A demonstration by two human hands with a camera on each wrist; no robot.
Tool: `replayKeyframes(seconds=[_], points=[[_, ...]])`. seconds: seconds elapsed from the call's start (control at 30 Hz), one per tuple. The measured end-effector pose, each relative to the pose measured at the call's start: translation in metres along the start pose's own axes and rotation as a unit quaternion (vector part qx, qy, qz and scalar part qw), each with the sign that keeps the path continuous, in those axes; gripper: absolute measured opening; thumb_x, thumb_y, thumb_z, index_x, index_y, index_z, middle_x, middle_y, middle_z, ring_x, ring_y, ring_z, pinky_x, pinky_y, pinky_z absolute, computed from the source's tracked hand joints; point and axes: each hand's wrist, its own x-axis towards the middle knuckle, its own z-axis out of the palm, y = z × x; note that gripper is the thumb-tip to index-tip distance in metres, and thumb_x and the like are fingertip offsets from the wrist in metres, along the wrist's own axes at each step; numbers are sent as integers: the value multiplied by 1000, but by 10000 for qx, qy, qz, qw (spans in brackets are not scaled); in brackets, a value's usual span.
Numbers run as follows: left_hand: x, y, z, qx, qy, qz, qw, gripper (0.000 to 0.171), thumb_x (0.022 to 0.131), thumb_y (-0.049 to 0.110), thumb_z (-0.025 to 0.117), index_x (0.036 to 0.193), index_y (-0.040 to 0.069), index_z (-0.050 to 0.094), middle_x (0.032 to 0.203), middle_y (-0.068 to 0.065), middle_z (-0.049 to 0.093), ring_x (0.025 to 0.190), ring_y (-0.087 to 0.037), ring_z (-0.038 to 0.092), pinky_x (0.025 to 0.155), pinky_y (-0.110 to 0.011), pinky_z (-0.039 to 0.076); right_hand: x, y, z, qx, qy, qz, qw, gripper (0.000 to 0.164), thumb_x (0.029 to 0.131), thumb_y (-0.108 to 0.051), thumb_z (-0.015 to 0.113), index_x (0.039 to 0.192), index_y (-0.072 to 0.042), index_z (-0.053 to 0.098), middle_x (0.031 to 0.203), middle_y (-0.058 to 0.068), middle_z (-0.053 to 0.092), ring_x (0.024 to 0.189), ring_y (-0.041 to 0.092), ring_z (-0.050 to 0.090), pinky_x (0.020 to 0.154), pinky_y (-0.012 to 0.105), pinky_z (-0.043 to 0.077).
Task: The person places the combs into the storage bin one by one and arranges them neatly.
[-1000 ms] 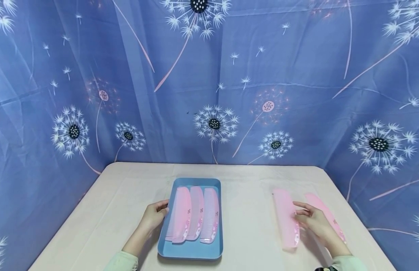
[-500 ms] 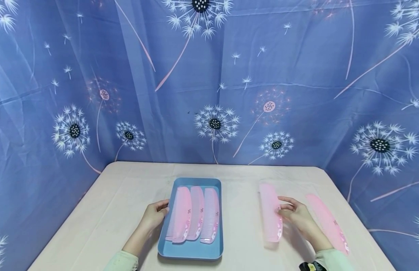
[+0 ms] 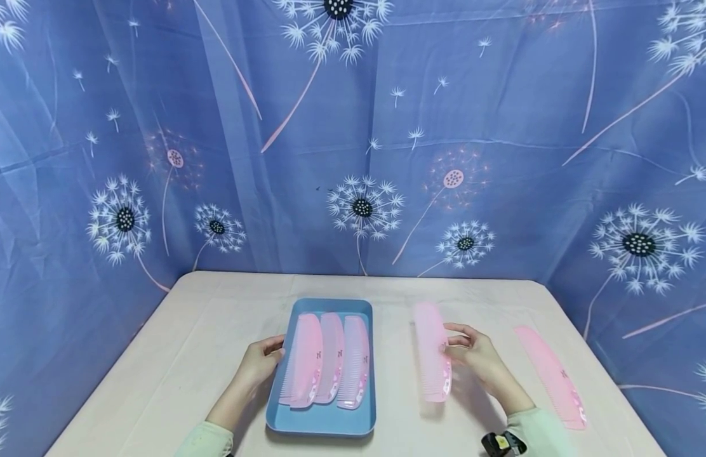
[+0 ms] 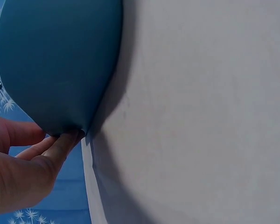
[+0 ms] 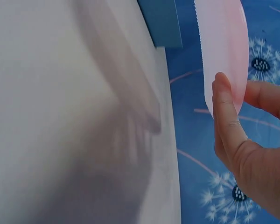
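My right hand (image 3: 473, 352) pinches a pink comb (image 3: 432, 355) by its curved spine, between thumb and fingers. The comb is lifted off the table, its shadow falling below in the right wrist view. On the left, my left hand (image 3: 258, 365) grips the left side wall of a blue tray (image 3: 324, 424); its thumb and fingers meet at that wall (image 4: 60, 93) in the left wrist view. Inside the tray lie several pink combs (image 3: 355, 362), side by side and partly overlapping. Another pink comb (image 3: 550, 377) lies slanted on the table to the right of my right hand.
The pale cloth-covered table (image 3: 227, 304) reaches back to a blue curtain (image 3: 296, 209) printed with dandelions. Curtain also stands along the left and right sides. A dark wristband (image 3: 503, 443) is on my right wrist.
My right hand has carried the pink comb leftward, closer to the blue tray, and away from the comb on the right. My left hand keeps its place on the tray.
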Motion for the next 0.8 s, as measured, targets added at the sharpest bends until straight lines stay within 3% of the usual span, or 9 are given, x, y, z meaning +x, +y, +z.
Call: replayKeyframes(seconds=[0.8], points=[[1,-2,2,-16,71,-84,9999,37,93,-1,49,128,-8,55,126,-29,56,121,-44,50,99,-49,47,10,-16,52,478,-336,-160,9982,58,80,7,65,134,11,43,101,18,65,85,16,66,76,31,59]])
